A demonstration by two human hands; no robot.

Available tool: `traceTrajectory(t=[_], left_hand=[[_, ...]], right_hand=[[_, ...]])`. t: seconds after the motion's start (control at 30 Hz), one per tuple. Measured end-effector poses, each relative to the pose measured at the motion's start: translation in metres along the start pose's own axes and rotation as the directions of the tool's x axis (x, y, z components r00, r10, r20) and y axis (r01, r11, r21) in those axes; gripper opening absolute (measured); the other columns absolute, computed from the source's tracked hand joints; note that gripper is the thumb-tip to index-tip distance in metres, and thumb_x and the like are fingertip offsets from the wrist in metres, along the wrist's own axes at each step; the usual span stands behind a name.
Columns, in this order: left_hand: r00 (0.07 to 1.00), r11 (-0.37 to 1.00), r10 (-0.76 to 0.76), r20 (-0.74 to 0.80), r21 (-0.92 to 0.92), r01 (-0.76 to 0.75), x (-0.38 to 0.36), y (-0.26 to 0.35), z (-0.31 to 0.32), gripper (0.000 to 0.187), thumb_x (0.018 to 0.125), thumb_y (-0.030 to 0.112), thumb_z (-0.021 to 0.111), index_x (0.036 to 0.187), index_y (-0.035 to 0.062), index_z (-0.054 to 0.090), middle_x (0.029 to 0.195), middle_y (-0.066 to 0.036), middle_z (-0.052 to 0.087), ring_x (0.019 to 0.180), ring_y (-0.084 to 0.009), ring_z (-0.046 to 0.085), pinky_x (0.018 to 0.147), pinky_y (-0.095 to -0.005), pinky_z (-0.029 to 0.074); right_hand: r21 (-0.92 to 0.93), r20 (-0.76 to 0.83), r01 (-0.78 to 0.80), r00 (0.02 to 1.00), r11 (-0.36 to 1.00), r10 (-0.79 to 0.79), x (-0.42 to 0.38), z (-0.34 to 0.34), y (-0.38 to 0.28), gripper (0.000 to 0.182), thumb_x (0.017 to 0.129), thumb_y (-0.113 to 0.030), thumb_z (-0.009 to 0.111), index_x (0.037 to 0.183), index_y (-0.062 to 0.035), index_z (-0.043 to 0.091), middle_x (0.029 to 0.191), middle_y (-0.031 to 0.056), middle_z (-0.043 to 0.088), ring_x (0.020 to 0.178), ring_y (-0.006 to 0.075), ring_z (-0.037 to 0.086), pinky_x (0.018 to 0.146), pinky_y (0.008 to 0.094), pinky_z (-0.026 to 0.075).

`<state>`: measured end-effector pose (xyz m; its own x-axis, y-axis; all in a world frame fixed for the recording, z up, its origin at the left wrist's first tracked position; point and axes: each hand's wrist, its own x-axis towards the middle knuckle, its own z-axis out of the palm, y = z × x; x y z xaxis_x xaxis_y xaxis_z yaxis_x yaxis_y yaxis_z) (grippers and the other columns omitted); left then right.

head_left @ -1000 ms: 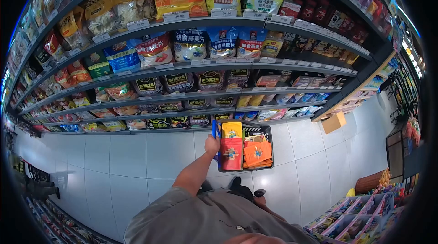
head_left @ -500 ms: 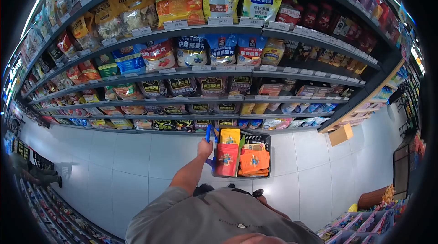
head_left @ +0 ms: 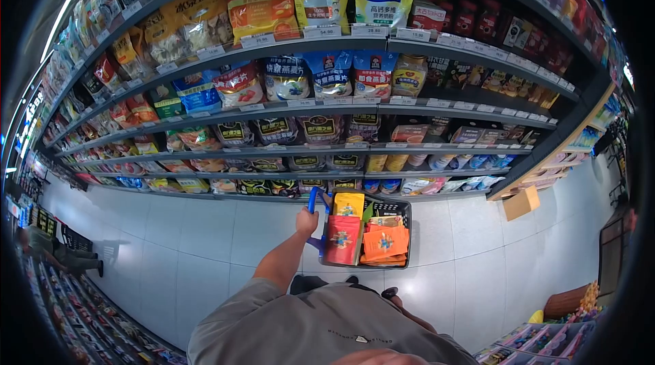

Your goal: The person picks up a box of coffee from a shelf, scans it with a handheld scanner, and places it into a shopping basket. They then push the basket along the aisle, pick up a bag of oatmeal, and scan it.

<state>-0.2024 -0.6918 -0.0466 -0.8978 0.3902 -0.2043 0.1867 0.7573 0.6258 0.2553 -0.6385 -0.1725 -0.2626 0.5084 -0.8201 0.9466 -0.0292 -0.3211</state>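
My left hand (head_left: 307,220) is wrapped round the blue handle (head_left: 314,198) of a black shopping basket (head_left: 408,211). The basket hangs low in front of me, by the bottom shelf. Inside it are a yellow pouch (head_left: 348,204), a red pouch (head_left: 341,240) and several orange pouches (head_left: 386,242). Part of something green shows between them. My right hand (head_left: 397,301) hangs low beside my body, mostly hidden; a small dark object is at its end, and its fingers cannot be made out.
Curved by the lens, a tall shelf (head_left: 327,109) of bagged foods spans the front. A cardboard box (head_left: 521,203) sits on the tiled floor (head_left: 450,235) at right. Another person's legs (head_left: 75,260) show at far left. A display of small goods (head_left: 546,341) stands behind me at right.
The basket has shifted slightly right in view and its handle has turned to show more of its loop. My left hand keeps its grip. The shelves appear slightly shifted with the camera.
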Motion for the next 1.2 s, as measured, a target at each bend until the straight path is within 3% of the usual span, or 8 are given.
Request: traceTrajectory(t=[0.3,0.37,0.4,0.47,0.73,0.83,0.9,1.2], left_hand=[[0.997,0.998,0.053,0.047,-0.025,-0.052,-0.001,0.000,-0.007,0.033,0.071,0.020,0.065,0.090,-0.0054,0.057,0.085,-0.028,0.062,0.085,-0.0421,0.061,0.077,-0.0472,0.049],[0.996,0.994,0.080,0.049,-0.073,-0.076,0.001,-0.003,-0.008,0.031,0.070,0.019,0.064,0.088,-0.0055,0.057,0.085,-0.029,0.062,0.085,-0.0425,0.061,0.077,-0.0472,0.049],[0.993,0.988,0.103,0.051,-0.121,-0.096,0.004,-0.008,-0.006,0.029,0.070,0.017,0.063,0.087,-0.0056,0.057,0.084,-0.029,0.062,0.085,-0.0428,0.061,0.076,-0.0472,0.049],[0.992,0.987,0.094,0.088,-0.138,-0.082,0.012,-0.013,-0.001,0.027,0.070,0.016,0.062,0.087,-0.0055,0.056,0.084,-0.029,0.062,0.084,-0.0431,0.061,0.076,-0.0472,0.049],[0.969,0.984,0.102,0.225,-0.164,-0.066,0.024,-0.028,0.000,0.027,0.074,0.015,0.059,0.091,-0.0058,0.054,0.085,-0.029,0.062,0.085,-0.0436,0.060,0.076,-0.0476,0.049],[0.976,0.970,0.207,0.065,-0.141,-0.197,0.027,-0.033,-0.006,0.022,0.073,0.014,0.058,0.082,-0.0062,0.055,0.070,-0.027,0.061,0.063,-0.0371,0.065,0.057,-0.0450,0.052],[0.970,0.982,0.100,0.223,-0.178,-0.060,0.025,-0.028,-0.023,0.027,0.075,0.016,0.058,0.091,-0.0058,0.054,0.088,-0.030,0.062,0.087,-0.0434,0.060,0.078,-0.0476,0.049],[0.973,0.989,0.125,0.192,-0.104,-0.107,0.040,-0.053,-0.048,0.027,0.079,0.019,0.055,0.094,-0.0041,0.055,0.091,-0.030,0.062,0.089,-0.0438,0.060,0.080,-0.0481,0.048]], right_hand=[[-0.169,-0.006,0.040,0.999,0.985,-0.042,0.025,0.049,0.025,0.046,0.070,-0.042,0.065,0.104,-0.0122,0.065,0.107,0.0133,0.064,0.104,0.0285,0.059,0.086,0.0381,0.047],[-0.549,-0.185,0.276,0.880,0.789,-0.437,0.002,0.071,0.008,0.044,0.070,-0.039,0.064,0.104,-0.0117,0.065,0.108,0.0135,0.064,0.104,0.0288,0.059,0.086,0.0379,0.047],[-0.551,-0.188,0.272,0.880,0.789,-0.435,0.002,0.057,0.000,0.044,0.070,-0.039,0.064,0.104,-0.0117,0.065,0.108,0.0135,0.064,0.104,0.0288,0.059,0.086,0.0379,0.047],[-0.101,-0.021,-0.046,0.999,0.994,0.044,-0.005,0.046,-0.016,0.040,0.072,-0.035,0.062,0.103,-0.0100,0.065,0.106,0.0149,0.064,0.102,0.0301,0.060,0.086,0.0384,0.048],[-0.067,-0.083,-0.017,0.997,0.998,0.011,-0.044,0.089,-0.067,0.035,0.071,-0.033,0.060,0.093,-0.0066,0.066,0.098,0.0183,0.065,0.096,0.0341,0.061,0.079,0.0416,0.049],[0.021,-0.156,-0.030,0.987,0.999,0.033,-0.082,0.100,-0.097,0.037,0.070,-0.036,0.062,0.092,-0.0064,0.066,0.096,0.0185,0.066,0.094,0.0329,0.062,0.079,0.0415,0.049],[0.005,-0.184,-0.012,0.983,1.000,0.012,-0.028,0.136,-0.024,0.037,0.070,-0.036,0.063,0.092,-0.0068,0.066,0.096,0.0178,0.066,0.094,0.0329,0.062,0.079,0.0414,0.049],[0.096,-0.166,-0.156,0.971,0.983,0.171,-0.118,0.170,-0.124,0.047,0.068,-0.037,0.065,0.106,-0.0088,0.065,0.107,0.0169,0.064,0.103,0.0297,0.060,0.088,0.0375,0.047]])
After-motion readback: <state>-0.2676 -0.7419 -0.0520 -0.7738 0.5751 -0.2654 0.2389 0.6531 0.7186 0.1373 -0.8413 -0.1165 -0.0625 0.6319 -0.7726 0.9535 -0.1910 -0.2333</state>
